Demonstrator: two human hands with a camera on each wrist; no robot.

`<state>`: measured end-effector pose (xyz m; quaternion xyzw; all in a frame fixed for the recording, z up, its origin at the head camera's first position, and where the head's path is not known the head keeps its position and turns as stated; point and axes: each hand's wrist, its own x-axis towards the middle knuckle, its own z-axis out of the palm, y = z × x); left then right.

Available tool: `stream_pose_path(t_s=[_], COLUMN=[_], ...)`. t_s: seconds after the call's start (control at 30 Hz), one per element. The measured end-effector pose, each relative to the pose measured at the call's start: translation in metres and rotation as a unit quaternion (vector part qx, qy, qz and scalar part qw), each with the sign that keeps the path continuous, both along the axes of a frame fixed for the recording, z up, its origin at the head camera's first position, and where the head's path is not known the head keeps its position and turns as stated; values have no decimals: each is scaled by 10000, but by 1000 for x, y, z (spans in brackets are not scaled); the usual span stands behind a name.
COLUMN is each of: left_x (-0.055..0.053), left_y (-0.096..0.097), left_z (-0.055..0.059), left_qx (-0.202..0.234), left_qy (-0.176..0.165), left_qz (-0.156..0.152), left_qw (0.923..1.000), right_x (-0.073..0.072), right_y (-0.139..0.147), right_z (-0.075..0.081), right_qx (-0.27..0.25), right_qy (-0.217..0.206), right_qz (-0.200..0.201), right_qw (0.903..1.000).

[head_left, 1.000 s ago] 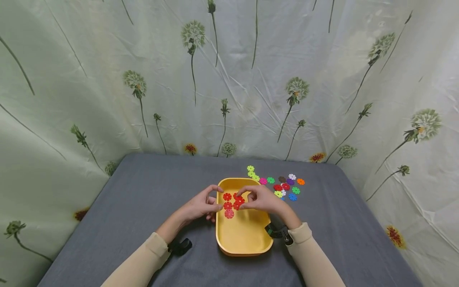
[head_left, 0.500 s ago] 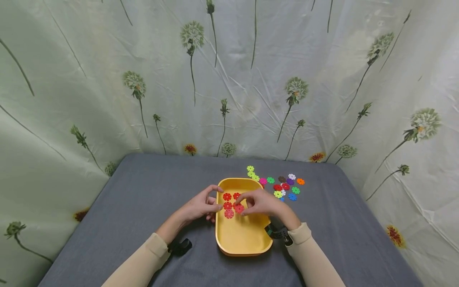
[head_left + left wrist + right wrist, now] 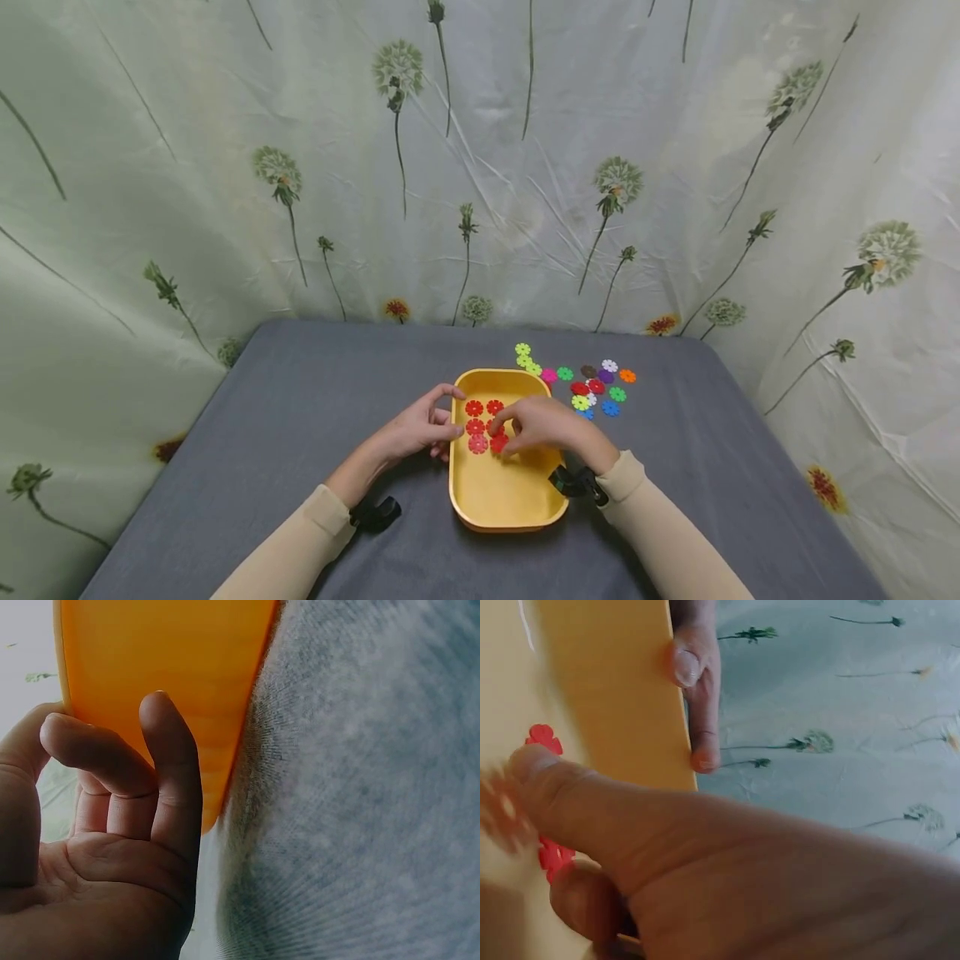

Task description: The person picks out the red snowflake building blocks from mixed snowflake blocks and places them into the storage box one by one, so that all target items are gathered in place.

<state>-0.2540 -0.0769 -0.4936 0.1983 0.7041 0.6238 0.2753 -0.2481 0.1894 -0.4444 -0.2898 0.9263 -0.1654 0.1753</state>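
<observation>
My left hand (image 3: 416,427) holds the left rim of a yellow plastic tray (image 3: 510,508); in the left wrist view its curled fingers (image 3: 171,757) lie against the outer wall. Inside the tray, red snowflake discs form two short columns, a left column with a red disc (image 3: 474,408) at its far end and a pinker disc (image 3: 477,444) at its near end. Over the right column is my right hand (image 3: 546,423), thumb and index pinching a red snowflake disc (image 3: 498,444) at the column's near end. That disc looks blurred in the right wrist view. My right fingers partly cover the disc behind it.
Beyond the tray's far right corner lie loose snowflake discs, among them a green disc (image 3: 617,394), an orange disc (image 3: 627,376) and a blue disc (image 3: 611,408). Grey cloth (image 3: 337,375) covers the table. A dandelion-print curtain (image 3: 510,167) hangs behind.
My right hand has moved a little toward the tray's near side with the red snowflake disc, from the middle of the right column to its near end. My left hand keeps its hold.
</observation>
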Motion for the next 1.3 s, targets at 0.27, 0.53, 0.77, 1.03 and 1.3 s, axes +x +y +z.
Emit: stream_pose_path(t_s=[0.27, 0.53, 0.77, 1.03, 1.3], left_x=[2, 2, 2, 2, 1], left_y=[5, 5, 5, 1, 0], left_z=[-2, -1, -2, -1, 0], left_qx=[67, 95, 105, 5, -15], left_qy=[-34, -28, -14, 79, 100], left_qz=[-114, -118, -134, -31, 42], left_qw=[9999, 9999, 9999, 10000, 9999], right_x=[5, 7, 2, 2, -5], right_y=[-6, -5, 6, 57, 110], right_z=[-8, -5, 4, 30, 29], right_qx=[362, 170, -978, -2976, -3692], right_qy=[215, 18, -466, -538, -236], right_qz=[-74, -160, -313, -1147, -2123], right_qw=[9991, 9997, 9936, 9462, 9045])
